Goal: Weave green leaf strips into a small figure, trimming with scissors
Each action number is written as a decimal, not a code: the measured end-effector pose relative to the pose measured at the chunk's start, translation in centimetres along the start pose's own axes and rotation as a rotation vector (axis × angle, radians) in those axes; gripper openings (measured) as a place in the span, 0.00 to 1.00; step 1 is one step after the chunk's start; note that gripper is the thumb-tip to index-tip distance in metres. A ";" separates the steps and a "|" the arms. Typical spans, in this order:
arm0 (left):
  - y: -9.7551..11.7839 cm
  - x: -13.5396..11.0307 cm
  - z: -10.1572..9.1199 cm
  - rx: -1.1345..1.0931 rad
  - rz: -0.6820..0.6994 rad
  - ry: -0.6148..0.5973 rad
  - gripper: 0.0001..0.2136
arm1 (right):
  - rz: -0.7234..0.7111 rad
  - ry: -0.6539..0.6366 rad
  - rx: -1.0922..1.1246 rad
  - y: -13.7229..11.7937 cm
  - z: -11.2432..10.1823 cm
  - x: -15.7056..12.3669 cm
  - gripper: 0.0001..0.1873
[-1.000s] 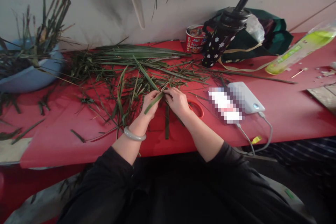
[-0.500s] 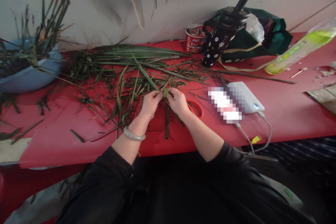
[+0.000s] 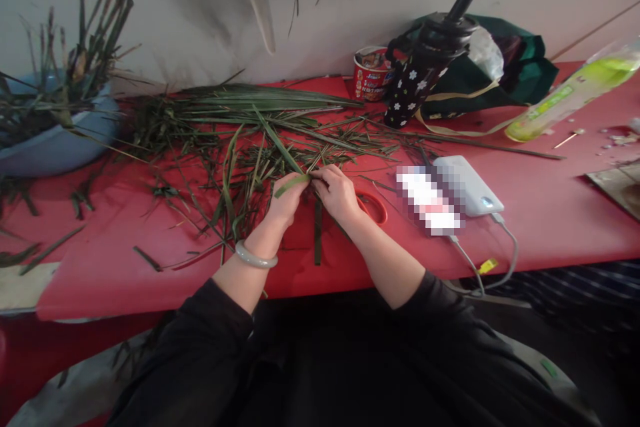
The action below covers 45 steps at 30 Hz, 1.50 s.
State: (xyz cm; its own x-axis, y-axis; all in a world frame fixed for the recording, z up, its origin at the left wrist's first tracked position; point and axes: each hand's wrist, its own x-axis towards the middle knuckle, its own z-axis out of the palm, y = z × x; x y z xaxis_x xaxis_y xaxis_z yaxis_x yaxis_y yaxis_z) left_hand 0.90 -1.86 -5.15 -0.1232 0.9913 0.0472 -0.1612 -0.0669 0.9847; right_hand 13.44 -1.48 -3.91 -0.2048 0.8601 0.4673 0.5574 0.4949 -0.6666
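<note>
Both hands meet over the red table, fingers pinched together on long green leaf strips. My left hand (image 3: 287, 202), below a wrist with a pale bangle (image 3: 256, 256), is closed on the leaf strips, and one green leaf strip (image 3: 293, 185) lies across its back. My right hand (image 3: 337, 192) pinches the strips at the point where they cross. A longer leaf (image 3: 277, 139) runs up and left from the fingers, and a dark strip (image 3: 318, 233) hangs down between the wrists. Orange-handled scissors (image 3: 374, 207) lie beside my right wrist, partly hidden by it.
Cut leaves (image 3: 260, 99) are heaped behind the hands. A blue basin (image 3: 95, 127) with stalks stands left. Towards the right are a red paper cup (image 3: 367, 80), a black flowered tumbler (image 3: 413, 83), a dark green bag (image 3: 525, 73), a white power bank (image 3: 467, 183) with cables and a clear-and-green bottle (image 3: 555, 103).
The short green strip, earlier upright between the fingertips, now lies leftward over the back of my left hand. My right fingers have shifted slightly left; both forearms stay nearly in place.
</note>
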 end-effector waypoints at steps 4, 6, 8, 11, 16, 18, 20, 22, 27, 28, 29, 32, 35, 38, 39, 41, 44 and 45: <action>0.2 -0.1 0.3 -0.024 -0.035 -0.046 0.09 | 0.054 0.059 0.075 0.2 0.0 0.2 0.08; 0.4 -0.1 0.4 -0.057 -0.066 -0.071 0.10 | 0.077 0.081 0.094 0.2 0.0 0.2 0.07; 0.6 -0.2 0.5 -0.089 -0.104 -0.085 0.10 | 0.086 0.080 0.102 0.1 0.0 0.2 0.07; 0.9 -0.2 0.6 -0.106 -0.169 -0.084 0.10 | 0.079 0.057 0.101 0.0 0.0 0.2 0.07; 1.2 -0.3 0.6 -0.118 -0.198 -0.099 0.10 | 0.082 0.035 0.121 -0.1 0.1 0.2 0.08; 1.2 -0.4 0.6 -0.110 -0.199 -0.081 0.10 | 0.069 0.048 0.126 -0.2 0.1 0.2 0.09; 1.2 -0.4 0.7 -0.094 -0.192 -0.036 0.10 | 0.050 0.047 0.105 -0.2 0.1 0.1 0.10; 1.1 -0.4 0.7 -0.072 -0.168 0.011 0.09 | 0.030 0.023 0.068 -0.2 0.1 0.1 0.10; 0.9 -0.3 0.6 -0.046 -0.153 0.006 0.09 | -0.005 -0.025 0.004 0.2 0.0 0.1 0.10; 0.8 -0.3 0.6 -0.046 -0.144 -0.012 0.09 | -0.002 -0.021 0.003 0.2 -0.1 0.2 0.10; 0.8 -0.3 0.6 -0.048 -0.129 -0.028 0.10 | 0.006 -0.011 0.008 0.3 -0.1 0.2 0.10; 0.7 -0.3 0.5 -0.049 -0.078 -0.034 0.10 | 0.041 0.029 0.045 0.4 -0.1 0.3 0.09; 0.6 -0.2 0.4 -0.010 -0.029 -0.018 0.10 | 0.077 0.024 0.085 0.4 0.0 0.3 0.09; 0.5 -0.1 0.3 0.044 0.000 0.009 0.09 | 0.134 0.004 0.151 0.5 0.1 0.3 0.08; 0.6 -0.1 0.3 0.055 -0.001 0.021 0.09 | 0.156 0.004 0.180 0.6 0.2 0.4 0.08; 0.7 -0.1 0.4 0.057 -0.019 0.030 0.09 | 0.192 0.007 0.236 0.7 0.3 0.4 0.07; 1.0 -0.2 0.5 0.015 -0.072 0.006 0.09 | 0.225 0.021 0.282 0.9 0.3 0.4 0.08; 1.0 -0.2 0.5 -0.009 -0.094 -0.002 0.10 | 0.227 0.023 0.286 0.9 0.3 0.4 0.08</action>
State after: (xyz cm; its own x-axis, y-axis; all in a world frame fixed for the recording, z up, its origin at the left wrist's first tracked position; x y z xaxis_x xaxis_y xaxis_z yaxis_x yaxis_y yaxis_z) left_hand 1.29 -2.10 -4.11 -0.1050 0.9934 -0.0454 -0.1803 0.0259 0.9833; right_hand 13.61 -0.63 -4.50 -0.0815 0.9506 0.2997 0.3388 0.3092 -0.8886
